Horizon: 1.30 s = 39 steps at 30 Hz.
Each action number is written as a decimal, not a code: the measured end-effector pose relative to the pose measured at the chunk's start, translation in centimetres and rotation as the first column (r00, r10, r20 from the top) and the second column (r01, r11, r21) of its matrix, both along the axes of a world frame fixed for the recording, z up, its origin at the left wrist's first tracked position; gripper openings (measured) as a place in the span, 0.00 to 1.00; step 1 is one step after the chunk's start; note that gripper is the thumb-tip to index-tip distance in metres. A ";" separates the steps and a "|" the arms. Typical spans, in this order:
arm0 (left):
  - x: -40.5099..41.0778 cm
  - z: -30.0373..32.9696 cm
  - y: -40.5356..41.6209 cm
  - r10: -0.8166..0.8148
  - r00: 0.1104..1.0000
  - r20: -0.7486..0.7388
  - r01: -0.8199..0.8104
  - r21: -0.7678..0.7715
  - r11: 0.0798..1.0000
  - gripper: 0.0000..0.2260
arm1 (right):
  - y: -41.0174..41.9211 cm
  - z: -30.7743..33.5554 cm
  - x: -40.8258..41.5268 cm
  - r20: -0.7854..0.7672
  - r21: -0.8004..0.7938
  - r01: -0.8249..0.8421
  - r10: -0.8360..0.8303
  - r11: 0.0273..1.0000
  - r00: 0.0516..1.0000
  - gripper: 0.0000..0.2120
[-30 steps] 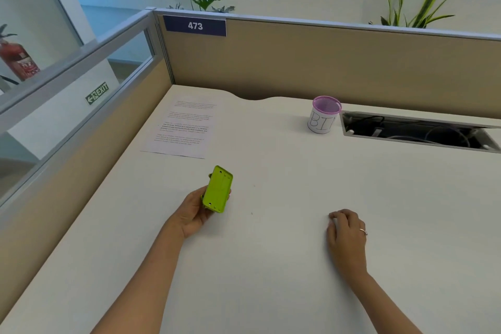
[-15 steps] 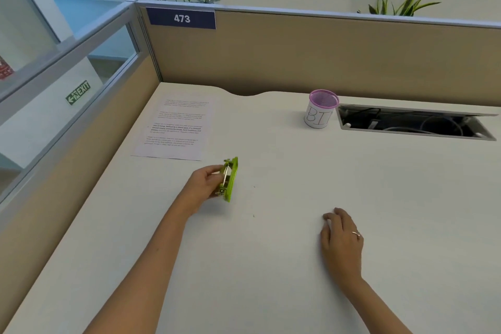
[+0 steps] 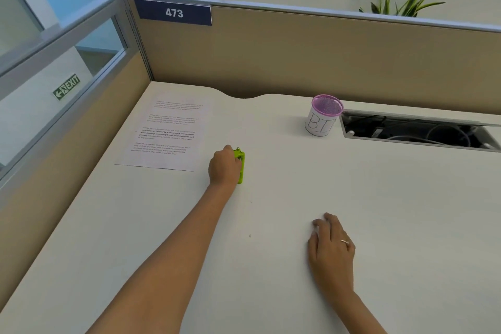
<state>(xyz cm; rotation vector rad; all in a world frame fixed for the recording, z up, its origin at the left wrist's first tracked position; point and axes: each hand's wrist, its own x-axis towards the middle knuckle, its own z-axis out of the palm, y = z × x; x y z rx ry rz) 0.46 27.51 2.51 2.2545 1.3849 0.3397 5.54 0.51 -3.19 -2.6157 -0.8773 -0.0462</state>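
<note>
left hand point(image 3: 224, 168) curling round green stapler point(image 3: 241, 168), gripping it from left side. right hand point(image 3: 331, 248) lying relaxed on worktop point(image 3: 379, 198), holding nothing. stapler standing on edge, seeming to touch worktop, just right of printed sheet point(image 3: 168, 133), well apart from pink mesh cup point(image 3: 324, 115). judging: placing nearly finishing, contact made, release not yet done. long axis running near-to-far, far end pointing toward partition point(image 3: 298, 57).

— Where is the left hand point(image 3: 225, 168)?
— Arm stretched forward, back of the hand up, fingers curled round the green object point(image 3: 242, 171).
— And the right hand point(image 3: 332, 248)?
— Nearer the body, palm down on the worktop point(image 3: 393, 211), fingers loosely bent, forearm angled inward.
</note>
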 end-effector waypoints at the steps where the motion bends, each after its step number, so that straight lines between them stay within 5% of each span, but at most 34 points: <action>1: 0.4 -0.2 0.2 0.001 1.000 -0.003 -0.001 0.004 1.000 0.08 | 0.2 -0.1 0.1 -0.004 -0.003 0.001 -0.001 1.000 1.000 0.16; 13: 1.6 -0.7 1.4 -0.013 1.000 0.013 0.013 0.020 1.000 0.09 | 0.7 0.0 0.3 -0.028 -0.013 -0.003 0.002 1.000 1.000 0.20; 19: -0.1 -0.6 0.4 0.075 0.994 0.084 -0.076 0.008 0.997 0.27 | 0.6 -0.6 0.5 -0.073 0.078 -0.038 0.044 0.996 0.996 0.13; 23: -4.1 -2.7 -2.0 0.063 0.990 0.128 -0.069 0.046 0.997 0.23 | 2.2 -0.2 0.4 -0.514 0.261 -0.003 0.142 0.965 0.846 0.18; 26: -7.1 -4.6 -4.1 -0.079 0.994 0.081 0.070 0.104 0.992 0.22 | 4.9 0.5 0.0 -0.630 0.261 -0.112 0.257 0.959 0.733 0.23; 30: -10.0 -6.3 -6.4 -0.215 0.977 0.003 0.210 0.201 0.957 0.20 | 9.8 2.2 -0.6 -0.610 0.206 -0.315 0.374 0.926 0.699 0.28; 39: -12.6 -6.4 -8.0 -0.267 0.962 -0.058 0.273 0.260 0.926 0.19 | 10.1 2.1 -3.2 -0.407 0.019 -0.522 0.483 0.853 0.775 0.17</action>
